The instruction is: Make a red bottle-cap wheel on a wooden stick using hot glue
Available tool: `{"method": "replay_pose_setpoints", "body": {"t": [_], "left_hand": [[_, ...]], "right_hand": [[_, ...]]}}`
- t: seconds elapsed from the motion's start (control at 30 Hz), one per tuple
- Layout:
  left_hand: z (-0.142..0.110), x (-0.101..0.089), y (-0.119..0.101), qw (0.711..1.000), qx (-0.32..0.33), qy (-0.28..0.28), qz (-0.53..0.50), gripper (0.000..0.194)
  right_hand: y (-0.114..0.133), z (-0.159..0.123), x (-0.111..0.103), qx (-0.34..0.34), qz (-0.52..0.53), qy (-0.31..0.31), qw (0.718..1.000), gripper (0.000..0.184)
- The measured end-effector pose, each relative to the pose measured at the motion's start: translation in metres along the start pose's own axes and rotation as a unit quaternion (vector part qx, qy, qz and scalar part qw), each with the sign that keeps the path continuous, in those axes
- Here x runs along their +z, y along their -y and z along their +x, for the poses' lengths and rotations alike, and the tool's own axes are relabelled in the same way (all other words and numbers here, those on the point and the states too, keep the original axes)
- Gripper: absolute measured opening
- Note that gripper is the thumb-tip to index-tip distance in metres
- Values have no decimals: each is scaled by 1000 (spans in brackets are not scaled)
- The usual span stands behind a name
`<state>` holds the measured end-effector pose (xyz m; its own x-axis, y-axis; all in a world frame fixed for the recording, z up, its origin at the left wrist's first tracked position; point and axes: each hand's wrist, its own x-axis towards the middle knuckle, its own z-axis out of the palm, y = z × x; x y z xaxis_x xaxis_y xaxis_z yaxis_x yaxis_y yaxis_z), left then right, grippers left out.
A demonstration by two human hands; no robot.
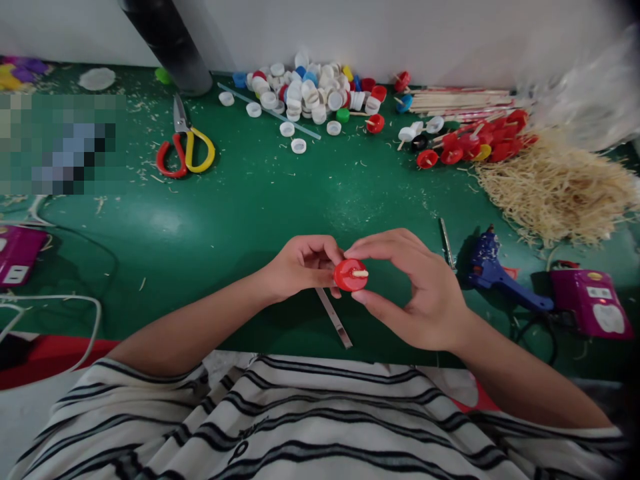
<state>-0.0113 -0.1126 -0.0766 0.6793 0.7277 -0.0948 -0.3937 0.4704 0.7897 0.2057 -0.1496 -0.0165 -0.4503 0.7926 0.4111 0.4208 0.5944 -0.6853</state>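
A red bottle cap (346, 276) with a short wooden stick poking out of its middle is held between both hands, over the near part of the green table (240, 207). My left hand (307, 267) pinches its left side with thumb and fingers. Thumb and forefinger of my right hand (417, 287) grip its edge from above and below on the right. Beneath the hands lies a narrow metal strip (333, 317), perhaps a blade or tweezers, partly hidden by the left fingers.
Scissors (185, 143) lie at the left, with a dark bottle (173, 47) behind. Loose caps (310, 93) are heaped at the back. Stick-fitted red caps (470, 143), wooden sticks (455, 101) and straw shreds (565, 183) fill the right. A blue glue gun (505, 273) rests beside a purple power socket (593, 301).
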Motion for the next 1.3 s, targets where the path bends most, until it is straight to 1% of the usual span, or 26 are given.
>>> {"method": "replay_pose_setpoints", "body": {"t": [0.4,0.63,0.83,0.93,1.2,1.3], "left_hand": [[0,-1,1,1000,-5,3,6,28],[0,0,-1,1000,16,22,-3,19],[1,0,-1,1000,4,0,15,27],[1,0,-2,1000,2,-1,20,29],[1,0,0,1000,12,8,9,23],[1,0,0,1000,6,3,10,25]], "right_hand": [[0,0,-1,2,1,-10,1000,30],[-2,-1,-1,12,-10,-6,1000,27],[-4,-1,-2,8,-10,-9,1000,27],[-4,-1,-2,10,-13,-7,1000,27],[-5,0,-1,6,-8,-6,1000,27],[-6,-1,-1,11,-14,1,1000,26]]}}
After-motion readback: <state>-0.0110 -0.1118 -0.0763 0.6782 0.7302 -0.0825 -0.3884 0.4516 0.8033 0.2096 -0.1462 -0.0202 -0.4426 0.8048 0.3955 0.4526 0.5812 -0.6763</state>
